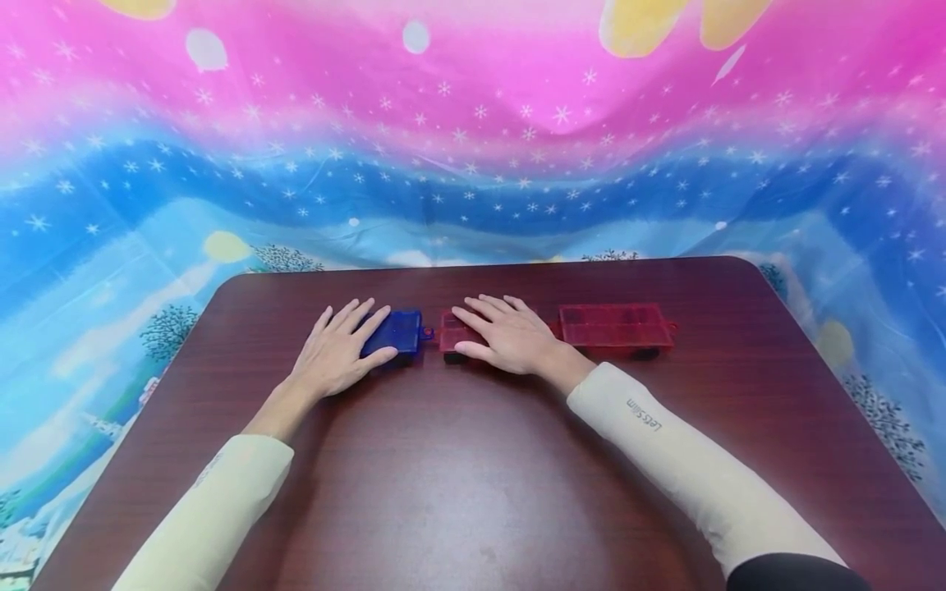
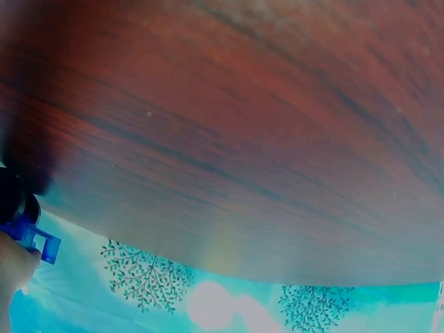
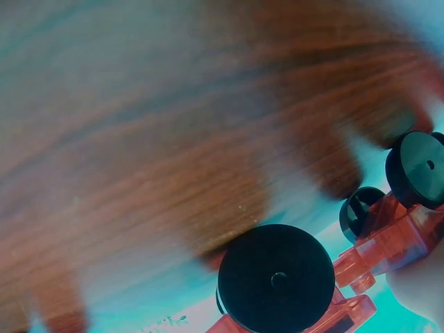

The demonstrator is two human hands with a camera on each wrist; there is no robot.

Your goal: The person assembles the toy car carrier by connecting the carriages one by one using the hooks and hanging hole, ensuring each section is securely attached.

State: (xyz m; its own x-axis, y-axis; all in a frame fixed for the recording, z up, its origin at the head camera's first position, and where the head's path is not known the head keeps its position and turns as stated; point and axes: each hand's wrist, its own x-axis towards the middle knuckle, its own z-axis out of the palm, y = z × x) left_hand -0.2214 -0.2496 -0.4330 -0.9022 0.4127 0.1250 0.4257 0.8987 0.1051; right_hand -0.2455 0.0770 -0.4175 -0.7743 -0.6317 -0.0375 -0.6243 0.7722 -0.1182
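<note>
Three see-through toy train cars stand in a row across the table. My left hand [image 1: 336, 349] rests on the blue car [image 1: 404, 332] at the left end, fingers spread and the thumb along its near side. On the middle red car [image 1: 447, 322] lies my right hand [image 1: 510, 335], fingers extended and covering much of it. The longer red car [image 1: 617, 327] sits just right of that hand. A blue coupling [image 1: 427, 332] lies between the blue and middle cars. In the right wrist view, black wheels [image 3: 276, 279] show under the red cars; the left wrist view catches a blue loop [image 2: 48, 246].
The dark brown wooden table [image 1: 458, 468] has rounded far corners. Behind it and along both sides hangs a pink and blue cloth [image 1: 473, 148] printed with snowflakes and trees. A red loop [image 1: 674, 326] sticks out from the right end of the row.
</note>
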